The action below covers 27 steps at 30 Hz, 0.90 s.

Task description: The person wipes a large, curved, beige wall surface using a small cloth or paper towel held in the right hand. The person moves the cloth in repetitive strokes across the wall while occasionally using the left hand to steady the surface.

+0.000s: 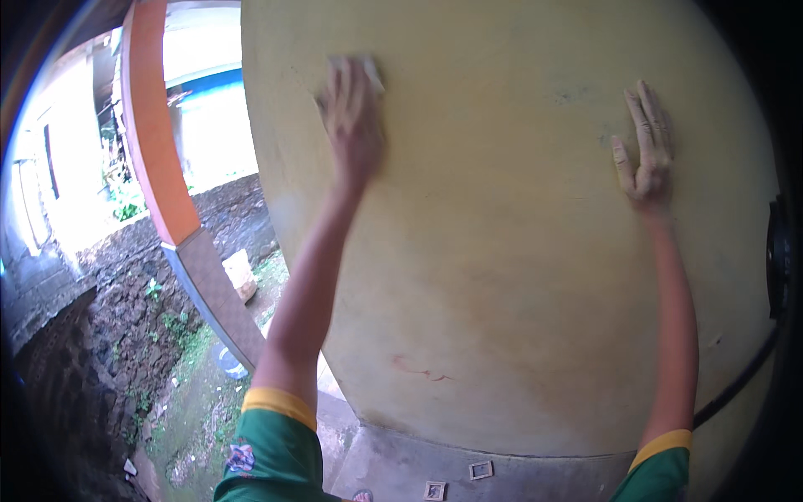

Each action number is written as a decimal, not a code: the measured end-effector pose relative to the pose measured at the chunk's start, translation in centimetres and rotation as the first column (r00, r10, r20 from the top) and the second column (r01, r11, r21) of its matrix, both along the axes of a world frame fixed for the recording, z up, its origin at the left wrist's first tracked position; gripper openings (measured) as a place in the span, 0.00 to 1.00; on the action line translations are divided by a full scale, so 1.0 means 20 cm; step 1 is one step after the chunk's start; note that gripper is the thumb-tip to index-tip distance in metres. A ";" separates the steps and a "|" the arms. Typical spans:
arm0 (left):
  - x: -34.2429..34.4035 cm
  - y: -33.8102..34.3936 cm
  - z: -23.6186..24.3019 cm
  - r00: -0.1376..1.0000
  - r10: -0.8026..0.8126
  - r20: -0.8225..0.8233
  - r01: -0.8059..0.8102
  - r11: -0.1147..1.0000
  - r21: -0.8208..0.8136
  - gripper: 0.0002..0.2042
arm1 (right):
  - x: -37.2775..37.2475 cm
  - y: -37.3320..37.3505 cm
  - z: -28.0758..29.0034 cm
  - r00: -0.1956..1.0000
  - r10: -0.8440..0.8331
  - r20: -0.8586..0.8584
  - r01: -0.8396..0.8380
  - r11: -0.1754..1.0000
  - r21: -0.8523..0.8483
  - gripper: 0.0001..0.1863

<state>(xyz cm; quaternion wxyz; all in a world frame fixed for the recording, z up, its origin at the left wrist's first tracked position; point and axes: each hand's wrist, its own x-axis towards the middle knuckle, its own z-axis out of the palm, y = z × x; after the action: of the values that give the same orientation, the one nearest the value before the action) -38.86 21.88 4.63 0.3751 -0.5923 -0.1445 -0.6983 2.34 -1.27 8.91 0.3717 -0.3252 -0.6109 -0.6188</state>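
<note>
Flat grey pad point(375, 75) lies beneath the fingers of the left hand point(352, 117), high on the left part of a yellowish wall point(502, 251); its upper edge and right corner show past the fingertips, and the hand covers most of the rest. The left grip holds the pad with fingers laid almost straight over it, pointing up, though blur hides the thumb and exact contact. The left arm reaches up from a green sleeve point(276, 443) with a yellow cuff.

The right hand point(648, 151) is at a similar height, well apart to the right, its grip wide and holding nothing: fingers point up, thumb spread aside, a pale dusty coat on them. Whether its palm touches the wall, I cannot tell. Dark smudges point(572, 95) mark the wall between the hands, and a reddish mark point(421, 369) sits low down.

Beyond the right forearm, a black cable point(740, 376) runs up to a black object point(778, 259) at the right rim. Two small square frames point(481, 470) lie on the grey floor point(376, 460). Left of the wall rises an orange pillar point(159, 125), with rough stonework point(109, 335) behind it.
</note>
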 end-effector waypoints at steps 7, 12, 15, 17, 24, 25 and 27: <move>0.31 -0.35 -0.52 0.917 -0.263 -0.301 0.147 0.922 -0.358 0.25 | -0.01 -0.01 0.01 0.999 -0.014 -0.029 0.014 1.000 -0.011 0.34; 0.19 -0.12 0.47 0.972 -0.146 -0.184 0.143 0.989 -0.029 0.22 | -0.04 0.03 0.01 1.000 0.024 -0.013 -0.024 1.000 -0.009 0.35; 0.35 -0.31 0.62 0.987 -0.030 -0.159 0.005 0.988 -0.154 0.27 | 0.04 0.00 0.00 1.000 -0.007 -0.007 0.007 1.000 -0.001 0.35; 0.43 -0.37 0.49 0.989 -0.005 -0.148 0.003 1.000 -0.014 0.24 | 0.02 0.01 0.00 1.000 0.003 -0.009 -0.003 1.000 0.006 0.35; 0.64 -0.54 -0.68 0.934 -0.165 -0.316 0.067 0.952 -0.299 0.23 | -0.01 -0.02 0.00 0.999 0.019 -0.028 -0.018 0.999 0.034 0.34; 0.61 -0.54 -0.83 0.937 -0.191 -0.294 0.079 0.932 -0.354 0.23 | 0.00 -0.03 0.00 1.000 0.009 -0.024 -0.008 0.999 0.034 0.34; 0.55 -0.50 -0.85 0.950 -0.185 -0.253 0.083 0.926 -0.368 0.22 | 0.01 -0.02 0.00 1.000 0.000 -0.016 0.001 0.999 0.041 0.34</move>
<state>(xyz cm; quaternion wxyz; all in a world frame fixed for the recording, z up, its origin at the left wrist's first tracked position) -27.95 11.97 -12.29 0.2303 -0.7521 -0.1712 -0.5933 2.47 -1.69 8.84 0.3828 -0.3226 -0.5951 -0.6287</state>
